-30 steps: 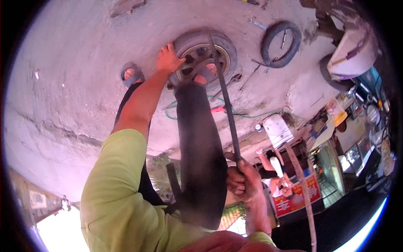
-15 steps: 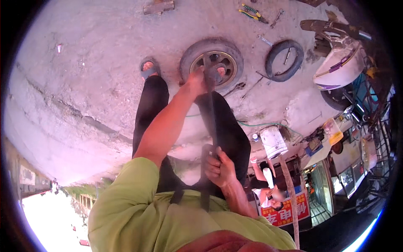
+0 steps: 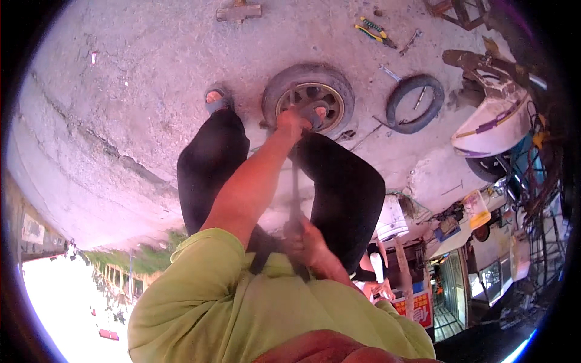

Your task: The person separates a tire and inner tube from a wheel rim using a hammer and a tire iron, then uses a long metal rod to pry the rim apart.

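Observation:
A wheel with a worn black tyre (image 3: 279, 91) and a spoked, brass-coloured rim lies flat on the ground, my right sandalled foot on it. A long dark bar (image 3: 295, 187) runs from the rim back between my legs. Close to the foot, my left hand (image 3: 292, 121) is wrapped round the bar's far part. Its near part is in my right hand (image 3: 302, 243), closed in front of my waist and smeared by motion. The exact kind of bar, and where its tip meets the wheel, are hard to make out.
To the right lie a small loose tyre (image 3: 396, 103) with a metal tool inside, a wrench (image 3: 389, 73) and yellow-green pliers (image 3: 375, 34). Beyond stand a white scooter body part (image 3: 496, 127) and a white bucket (image 3: 392, 219). A wooden block (image 3: 239, 12) is far ahead. Another person (image 3: 378, 287) sits behind.
My right hand has come back toward my waist and a little left, bringing the bar's near end with it. My left hand stays at the wheel; my knees are wider apart.

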Available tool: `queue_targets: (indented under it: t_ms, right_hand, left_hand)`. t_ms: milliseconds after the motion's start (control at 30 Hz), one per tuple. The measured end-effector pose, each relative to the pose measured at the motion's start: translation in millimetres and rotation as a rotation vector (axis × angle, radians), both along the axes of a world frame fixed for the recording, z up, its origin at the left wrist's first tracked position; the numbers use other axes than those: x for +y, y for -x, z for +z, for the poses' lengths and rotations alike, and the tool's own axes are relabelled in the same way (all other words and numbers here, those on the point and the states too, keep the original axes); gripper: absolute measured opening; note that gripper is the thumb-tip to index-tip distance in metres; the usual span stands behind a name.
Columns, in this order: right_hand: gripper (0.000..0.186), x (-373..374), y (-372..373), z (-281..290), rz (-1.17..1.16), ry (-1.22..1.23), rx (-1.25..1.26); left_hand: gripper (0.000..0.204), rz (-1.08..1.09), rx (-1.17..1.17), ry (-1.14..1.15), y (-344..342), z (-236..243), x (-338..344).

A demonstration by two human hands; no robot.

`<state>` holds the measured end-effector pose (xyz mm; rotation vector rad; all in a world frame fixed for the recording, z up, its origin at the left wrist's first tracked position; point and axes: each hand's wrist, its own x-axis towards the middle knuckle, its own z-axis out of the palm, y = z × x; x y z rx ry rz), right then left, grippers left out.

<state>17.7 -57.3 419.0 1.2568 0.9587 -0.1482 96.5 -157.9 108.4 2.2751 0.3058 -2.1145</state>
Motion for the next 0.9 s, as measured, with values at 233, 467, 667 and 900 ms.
queue_targets:
  t_ms: [233, 467, 667, 900]
  right_hand:
    - [0.056, 36.5, -17.6, -48.3, 0.493, 0.259, 0.194]
    - [0.059, 24.9, -6.9, -64.6, 0.560, 0.313, 0.151]
    - [0.063, 34.9, -2.4, -44.0, 0.566, 0.320, 0.105]
    - [0.064, 38.8, -12.2, -63.9, 0.557, 0.223, 0.079]
  left_hand:
    - [0.067, -0.295, -0.137, -0.023, 21.8, 17.9, -47.0]
    - [0.061, -0.043, -0.149, -0.038, 15.0, -28.1, -11.3]
    - [0.057, 0.108, -0.032, 0.015, 21.2, -28.2, 3.6]
    - [0.057, -0.323, -0.012, 0.204, -7.5, -95.6, 66.1]
